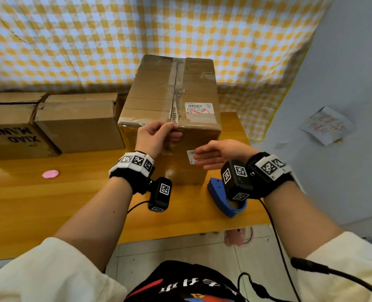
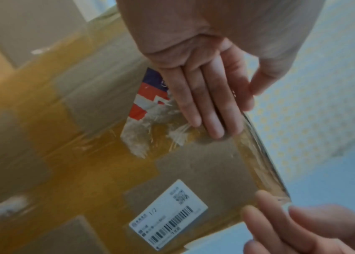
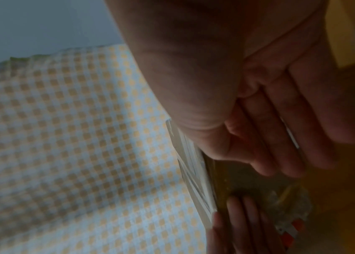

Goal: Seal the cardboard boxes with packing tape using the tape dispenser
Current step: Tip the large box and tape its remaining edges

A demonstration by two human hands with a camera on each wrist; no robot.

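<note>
The tall cardboard box (image 1: 170,118) stands upright on the tabletop (image 1: 50,203), near its right end and close in front of the person, and a strip of clear packing tape (image 1: 176,83) already runs along the seam of its closed top and folds over the near top edge onto the front face, so this box looks close to sealed; what seems left here is pressing the tape end flat. The left hand (image 1: 156,136) lies at that edge with its fingers (image 2: 204,103) straight and together, flat on the front face over the crinkled tape end, thumb up toward the top, so its grip is spread and clamped on nothing. The right hand (image 1: 220,153) reaches flat across the front face lower down, near a small barcode label (image 2: 167,214), its grip likewise apart and empty; whether it touches the cardboard I cannot tell. The blue tape dispenser (image 1: 224,197) sits set down on the tabletop just right of the box, under the right wrist. Two lower boxes (image 1: 50,123) stand side by side to the left; whether they are freshly taped is unclear.
</note>
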